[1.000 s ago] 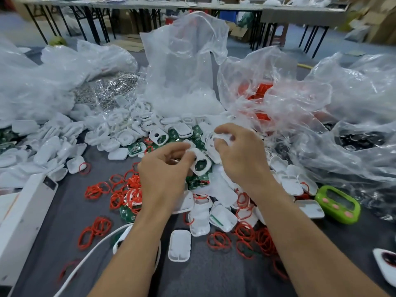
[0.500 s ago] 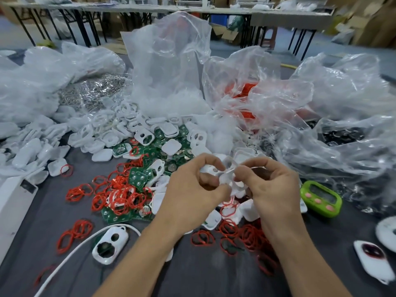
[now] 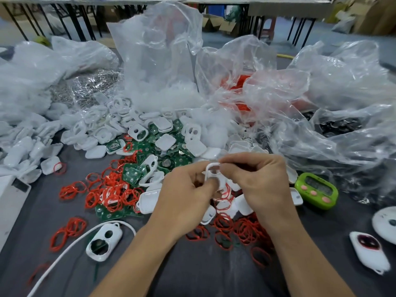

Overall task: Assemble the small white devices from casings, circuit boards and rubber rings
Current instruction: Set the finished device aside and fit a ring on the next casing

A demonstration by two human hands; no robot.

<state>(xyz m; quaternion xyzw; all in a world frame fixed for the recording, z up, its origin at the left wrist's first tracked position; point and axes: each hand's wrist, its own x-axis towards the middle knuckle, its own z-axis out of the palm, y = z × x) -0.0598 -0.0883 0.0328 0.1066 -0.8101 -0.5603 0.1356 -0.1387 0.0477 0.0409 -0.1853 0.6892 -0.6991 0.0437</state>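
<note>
Grey tabletop (image 3: 203, 275) nearest, bare between the two forearms. At the near left, a white cable (image 3: 64, 251) curving across it, and just beside the cable a two-hole casing (image 3: 105, 241) lying flat, openings up. Red rubber rings (image 3: 244, 230) strewn loose under and around both wrists, more of them off to the left.

Above the rings, left hand (image 3: 186, 194) and right hand (image 3: 257, 183) close together, clear of the table, with one small white casing (image 3: 212, 170) held between them: left thumb and curled fingers gripping its lower part, right fingertips pinching at its upper loop. Underside of the piece hidden by the fingers.

Right of the right hand, a green timer (image 3: 316, 189) with pink buttons. Near the right edge, a white device (image 3: 368, 249) with a dark red inside, and a round white part (image 3: 385, 224) cut off by the frame. At the left edge, a white box (image 3: 10, 202).

Beyond the hands, green circuit boards (image 3: 131, 175) mixed in with rings, then a heap of loose casings (image 3: 100, 133) spreading leftward.

Farther back, crumpled clear plastic bags (image 3: 158, 61), one of them showing red contents (image 3: 242, 82), and silvery metal parts (image 3: 90, 84) behind the heap. Farthest off, dark-legged tables and cardboard boxes.
</note>
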